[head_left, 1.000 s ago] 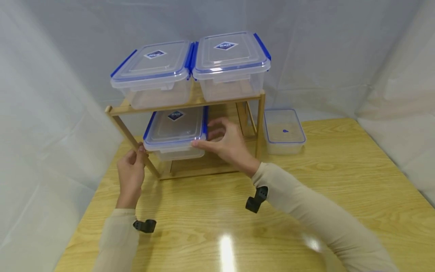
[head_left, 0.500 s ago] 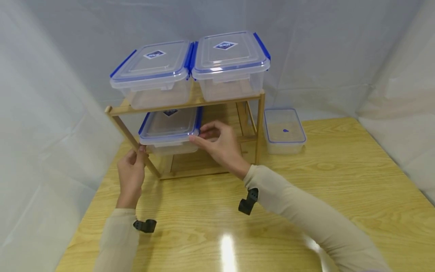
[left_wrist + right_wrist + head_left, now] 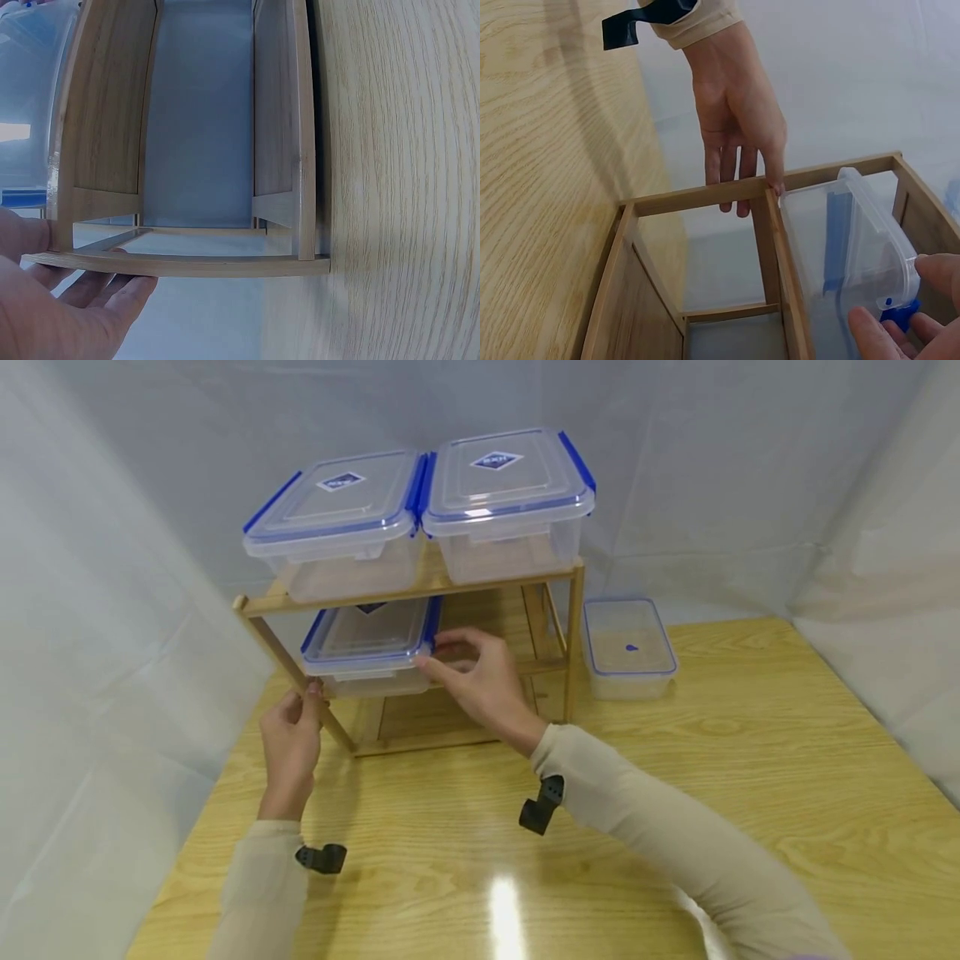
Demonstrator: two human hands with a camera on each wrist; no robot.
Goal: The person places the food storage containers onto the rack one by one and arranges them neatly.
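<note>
A clear plastic food container with a blue-edged, clipped lid [image 3: 367, 639] rests on the middle shelf of a wooden rack [image 3: 480, 583], at its left side. My right hand [image 3: 483, 681] pinches the container's front right corner, thumb in front and fingers along the blue clip side. In the right wrist view, its fingertips [image 3: 936, 271] lie around the lid's corner. My left hand [image 3: 292, 739] grips the rack's front left post at middle-shelf height. The left wrist view shows the left thumb and fingers [image 3: 131, 296] on either side of that post.
Two similar lidded containers stand side by side on the top shelf, one left [image 3: 360, 518], one right [image 3: 510, 497]. A smaller clear box with a thin blue rim [image 3: 628, 687] sits on the wooden table [image 3: 420, 843] right of the rack. Pale sheeting [image 3: 712, 510] hangs behind.
The container has slid back and left on the middle shelf, toward the left post, with my right hand moving along. My left hand has stayed on the post.
</note>
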